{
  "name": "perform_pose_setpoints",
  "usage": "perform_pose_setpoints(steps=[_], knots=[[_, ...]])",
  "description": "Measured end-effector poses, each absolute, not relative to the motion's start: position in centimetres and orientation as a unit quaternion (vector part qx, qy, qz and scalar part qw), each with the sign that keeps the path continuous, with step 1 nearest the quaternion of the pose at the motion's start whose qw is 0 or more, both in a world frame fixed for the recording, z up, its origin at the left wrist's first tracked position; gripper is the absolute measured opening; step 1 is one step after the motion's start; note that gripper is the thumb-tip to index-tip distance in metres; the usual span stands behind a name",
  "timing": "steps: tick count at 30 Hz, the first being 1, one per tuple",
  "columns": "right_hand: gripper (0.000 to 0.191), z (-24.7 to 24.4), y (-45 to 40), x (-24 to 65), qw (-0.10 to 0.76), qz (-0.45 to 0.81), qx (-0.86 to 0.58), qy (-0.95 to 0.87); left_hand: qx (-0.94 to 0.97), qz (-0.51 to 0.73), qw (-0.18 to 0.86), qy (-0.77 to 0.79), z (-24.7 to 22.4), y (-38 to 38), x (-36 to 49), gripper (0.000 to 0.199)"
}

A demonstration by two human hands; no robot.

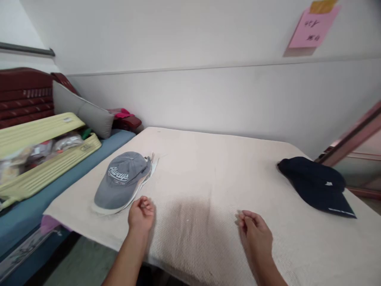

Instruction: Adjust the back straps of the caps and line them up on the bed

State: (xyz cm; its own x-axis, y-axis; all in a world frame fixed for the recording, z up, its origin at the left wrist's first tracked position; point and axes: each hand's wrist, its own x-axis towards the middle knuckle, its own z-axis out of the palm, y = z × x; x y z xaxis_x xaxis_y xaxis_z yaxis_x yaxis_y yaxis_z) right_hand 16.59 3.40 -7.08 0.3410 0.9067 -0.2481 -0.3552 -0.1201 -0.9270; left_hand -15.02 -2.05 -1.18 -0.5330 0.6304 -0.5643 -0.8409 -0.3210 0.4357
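My left hand [142, 213] rests over the near left of the cloth-covered table, its fingers curled in with nothing visible in them. Just beyond it lies a grey-blue baseball cap [123, 178] with white "Always" lettering, its brim toward me; pale layers, perhaps another cap, show beneath it. To the right, my right hand [256, 230] hovers at or just above the cloth, fingertips drawn together and no object showing. A dark navy baseball cap [315, 180] with a small white mark sits farther right, apart from both hands, its brim pointing right and toward me.
The table [214, 171] wears a cream woven cover and meets a white wall. At left, a blue bench [71, 171] bears a yellow open container [86, 147] with bagged items and a grey cushion [86, 109]. A pink note [311, 29] is taped up high.
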Motion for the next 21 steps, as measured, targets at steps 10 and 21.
perform_pose_setpoints(steps=[10, 21], knots=[[0.019, -6.3, 3.8, 11.9, 0.501, 0.643, -0.500, -0.292, -0.193, 0.820, 0.372, 0.389, -2.6, -2.4, -19.3, 0.021], [0.015, -6.1, 3.8, 10.9, 0.461, 0.636, -0.517, -0.340, -0.140, 0.827, 0.400, 0.369, -0.3, -2.7, -19.7, 0.028]])
